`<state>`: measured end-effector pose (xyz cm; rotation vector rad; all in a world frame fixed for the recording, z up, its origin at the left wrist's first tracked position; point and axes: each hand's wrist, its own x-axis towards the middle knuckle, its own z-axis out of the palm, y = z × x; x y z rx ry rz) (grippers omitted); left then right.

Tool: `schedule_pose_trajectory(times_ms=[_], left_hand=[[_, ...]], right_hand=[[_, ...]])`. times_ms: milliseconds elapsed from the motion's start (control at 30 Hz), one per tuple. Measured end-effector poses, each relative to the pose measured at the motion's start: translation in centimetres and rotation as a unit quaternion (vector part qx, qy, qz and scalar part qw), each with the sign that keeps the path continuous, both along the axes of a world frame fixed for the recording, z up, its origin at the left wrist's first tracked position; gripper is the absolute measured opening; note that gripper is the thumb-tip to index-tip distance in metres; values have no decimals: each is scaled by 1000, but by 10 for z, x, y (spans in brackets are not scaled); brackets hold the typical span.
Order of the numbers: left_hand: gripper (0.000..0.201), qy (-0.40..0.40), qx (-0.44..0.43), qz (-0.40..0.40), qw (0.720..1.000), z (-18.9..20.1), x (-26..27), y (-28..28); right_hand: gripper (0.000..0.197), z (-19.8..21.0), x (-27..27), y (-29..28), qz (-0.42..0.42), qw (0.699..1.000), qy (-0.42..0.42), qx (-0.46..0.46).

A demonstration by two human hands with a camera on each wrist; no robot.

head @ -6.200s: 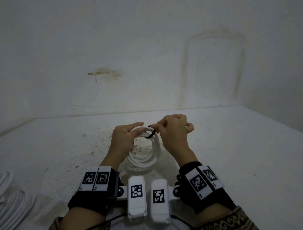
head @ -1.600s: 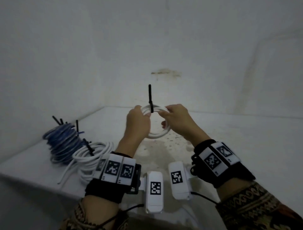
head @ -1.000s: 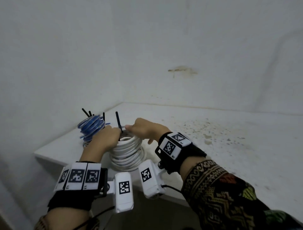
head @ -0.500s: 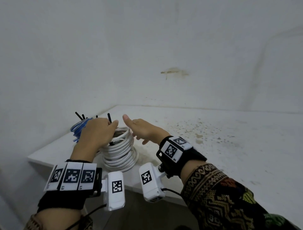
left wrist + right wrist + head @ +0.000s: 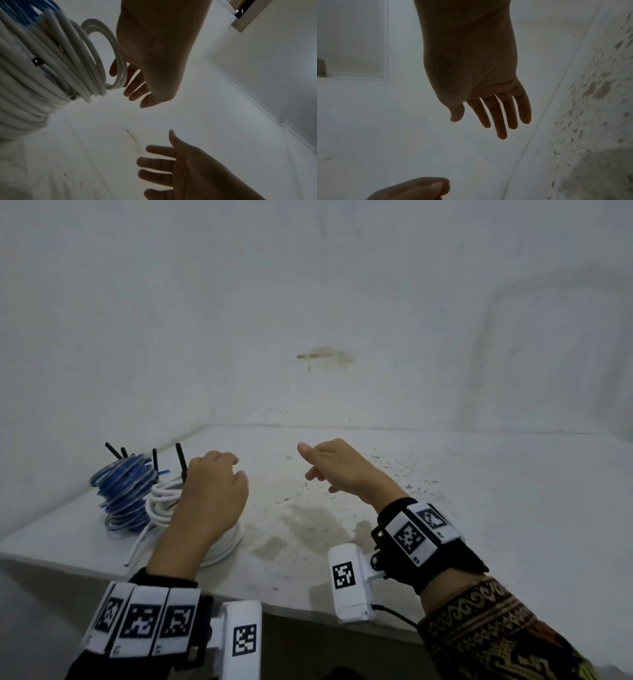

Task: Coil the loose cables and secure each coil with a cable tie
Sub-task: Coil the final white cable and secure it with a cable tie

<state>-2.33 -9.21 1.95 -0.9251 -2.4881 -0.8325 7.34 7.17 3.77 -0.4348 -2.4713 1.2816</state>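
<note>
The white cable coils [image 5: 161, 505] sit stacked at the shelf's [image 5: 445, 508] left corner, black cable ties [image 5: 181, 460] sticking up, just beside a blue coil [image 5: 120, 491]. The left hand [image 5: 212, 494] hovers over them, hiding most loops, fingers relaxed, empty. The right hand [image 5: 339, 467], well apart, spreads straight fingers above speckled, stained white surface.

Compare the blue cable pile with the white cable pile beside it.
The blue cable pile is thin wire and sits nearer the wall; the white cable pile is thicker. The left hand hovers over the white pile and partly hides it; the blue pile is uncovered. Both sit stacked on the counter with black ties sticking up.
</note>
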Motion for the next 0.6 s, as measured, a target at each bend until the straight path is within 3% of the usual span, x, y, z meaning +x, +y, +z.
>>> schedule_pose_trajectory(times_ms=[167,267,400,500,533,600], left_hand=[[30,-50,112,16,992,-13,6,-3],[30,-54,196,36,978,-23,2,-10],[44,35,156,90,983,-30,-6,-23],[83,-16,28,154,988,-38,-21,-38],[92,-45,26,139,989,-41,-27,-44],[83,-77,81,61,992,-47,-36,-52]], right_hand=[[42,-7,-15,-23,51,998,-22,6],[37,-7,-34,-55,104,993,16,56],[34,-10,-59,-91,145,975,-11,167],[28,-13,-69,-98,147,961,-38,233],[25,-14,-70,-98,150,959,-50,235],[27,-15,-70,-96,159,966,-52,197]])
